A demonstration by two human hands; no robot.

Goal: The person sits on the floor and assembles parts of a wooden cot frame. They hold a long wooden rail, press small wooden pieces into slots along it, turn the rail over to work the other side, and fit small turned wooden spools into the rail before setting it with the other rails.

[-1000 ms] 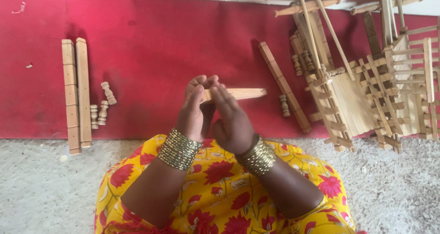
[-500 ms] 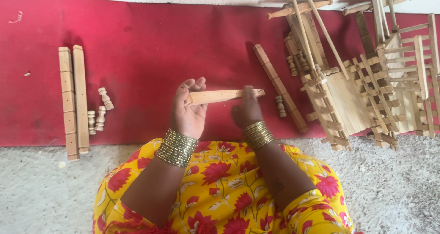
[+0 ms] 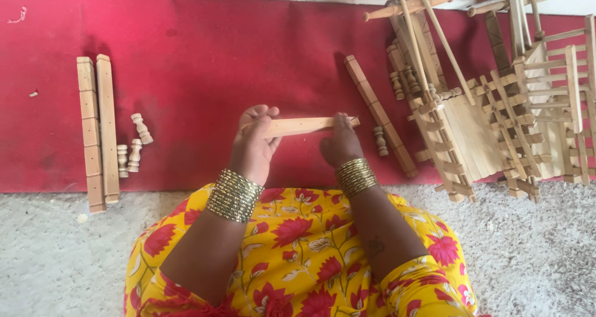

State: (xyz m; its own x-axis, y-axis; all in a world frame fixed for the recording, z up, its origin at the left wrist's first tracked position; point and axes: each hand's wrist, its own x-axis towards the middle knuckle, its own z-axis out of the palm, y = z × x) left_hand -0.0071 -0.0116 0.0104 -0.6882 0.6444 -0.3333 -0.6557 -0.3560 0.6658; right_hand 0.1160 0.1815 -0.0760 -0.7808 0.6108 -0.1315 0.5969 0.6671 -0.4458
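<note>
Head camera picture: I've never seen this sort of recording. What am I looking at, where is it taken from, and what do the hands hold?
There is no machine here. A person wears a camera on the head, so you look down over a yellow flowered lap at that person's own two hands. The left hand and right hand, each with gold bangles at the wrist, hold one flat wooden stick level between them, one hand at each end. Beneath lies a red mat on a pale floor. At left are two long wooden bars and small turned pegs. At right sit slatted wooden frames, partly assembled, and another bar.
</note>
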